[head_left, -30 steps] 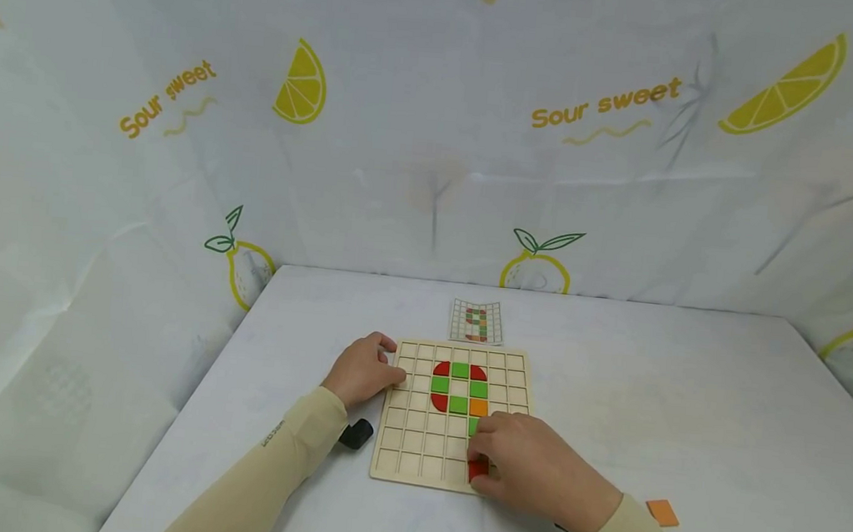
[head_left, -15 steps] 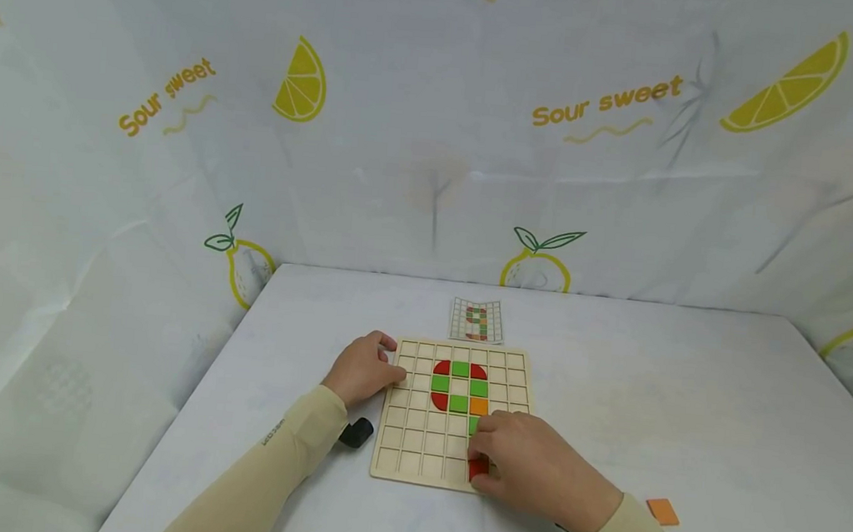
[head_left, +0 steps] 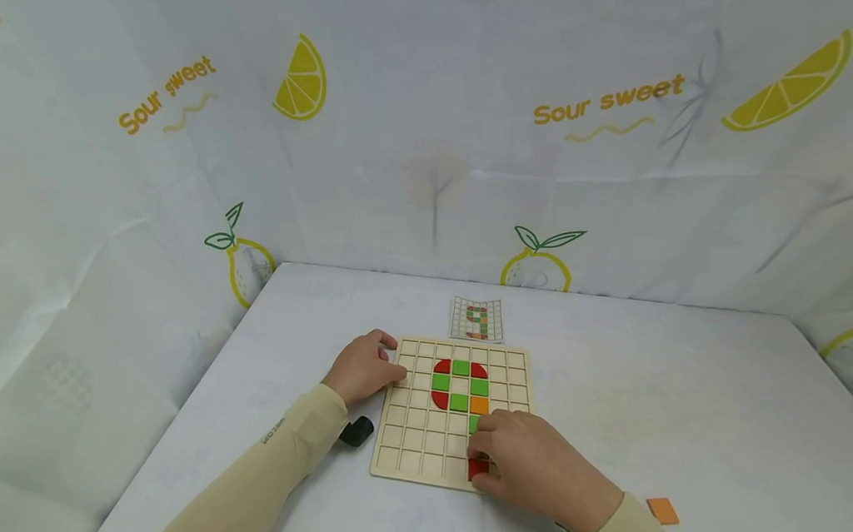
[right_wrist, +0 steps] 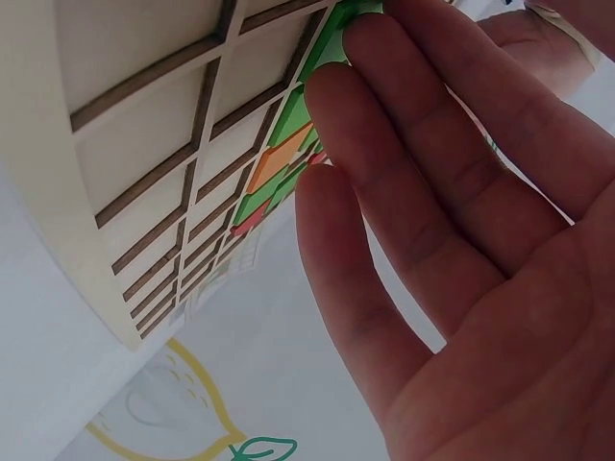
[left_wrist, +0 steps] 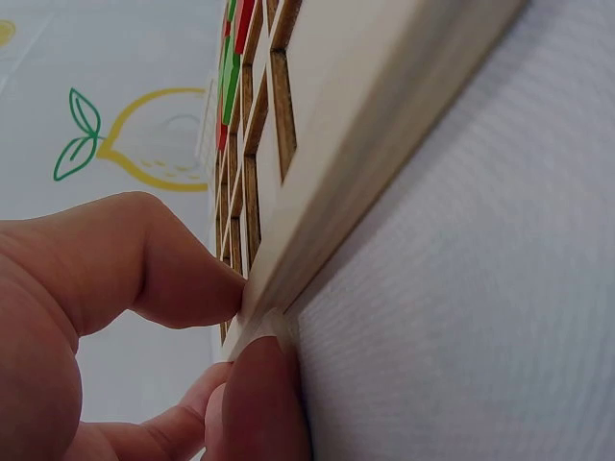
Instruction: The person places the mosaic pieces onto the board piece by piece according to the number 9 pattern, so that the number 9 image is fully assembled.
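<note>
Red tile point(head_left: 477, 468) at the near edge of the wooden grid board point(head_left: 412, 449), in the bottom row, under the right hand point(head_left: 531, 466). Fingers straight and close together in the right wrist view, laid flat over the tiles rather than curled round any; whether the thumb touches the red tile, cannot tell. Just beyond, a green tile point(head_left: 472, 424) half hidden by the same fingers, then an orange tile point(head_left: 479, 405), then the ring of red and green tiles point(head_left: 459, 384). Left hand point(head_left: 362, 369) at the board's left edge, thumb and fingertip point(left_wrist: 192, 279) pinching the rim. Black object point(head_left: 357, 433) beside the left sleeve. Spare orange tile point(head_left: 662, 510) well apart on the table point(head_left: 686, 403) to the right. Farthest, a pattern card point(head_left: 477, 319) beyond the board.

Likely risks: red tile tilted and sitting proud of its cell if pressed off-centre; flat fingers brushing the green tile out of place; board sliding if the pinch slackens.
</note>
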A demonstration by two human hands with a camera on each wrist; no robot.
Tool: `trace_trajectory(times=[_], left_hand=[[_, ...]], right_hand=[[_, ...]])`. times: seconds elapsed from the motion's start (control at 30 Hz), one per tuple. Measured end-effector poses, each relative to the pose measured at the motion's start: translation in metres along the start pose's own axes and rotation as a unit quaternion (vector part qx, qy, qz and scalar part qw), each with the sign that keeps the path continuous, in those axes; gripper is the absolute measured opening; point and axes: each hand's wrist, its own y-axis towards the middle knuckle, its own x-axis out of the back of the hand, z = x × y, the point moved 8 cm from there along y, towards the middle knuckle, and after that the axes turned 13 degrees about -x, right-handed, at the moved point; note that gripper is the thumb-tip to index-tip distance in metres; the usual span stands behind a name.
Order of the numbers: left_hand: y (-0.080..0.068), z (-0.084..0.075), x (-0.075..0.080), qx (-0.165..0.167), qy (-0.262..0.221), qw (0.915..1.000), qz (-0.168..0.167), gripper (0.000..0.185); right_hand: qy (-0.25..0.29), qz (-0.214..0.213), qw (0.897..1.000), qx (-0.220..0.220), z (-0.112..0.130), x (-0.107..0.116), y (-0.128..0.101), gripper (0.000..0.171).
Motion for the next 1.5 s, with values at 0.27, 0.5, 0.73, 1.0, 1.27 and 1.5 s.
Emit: trace_trajectory(times=[0.27, 0.5, 0.73, 1.0, 1.27, 1.5], left_hand=[[0.0, -0.004, 0.003, -0.001, 0.001, 1.0, -0.002, 0.047], [-0.003, -0.003, 0.001, 0.013, -0.008, 0.9999, 0.002, 0.048], [-0.004, -0.005, -0.002, 0.006, -0.002, 1.0, 0.0, 0.049], [-0.006, -0.003, -0.001, 0.014, 0.005, 0.9999, 0.005, 0.049], [-0.007, 0.002, -0.001, 0.011, 0.006, 0.9999, 0.007, 0.049], [-0.004, -0.001, -0.002, 0.003, 0.003, 1.0, 0.004, 0.048]], right_hand=[[-0.001, -0.005, 1.0, -0.007, -0.001, 0.004, 0.0, 0.013], [0.025, -0.026, 0.999, -0.005, -0.014, 0.012, -0.005, 0.008], [0.036, 0.017, 0.991, -0.129, -0.068, 0.021, -0.032, 0.019], [0.022, -0.007, 0.984, -0.176, -0.125, 0.024, -0.086, 0.023], [0.0, -0.038, 0.984, -0.176, -0.166, 0.017, -0.129, 0.022], [0.02, 0.004, 0.978, -0.207, -0.191, 0.01, -0.147, 0.027]])
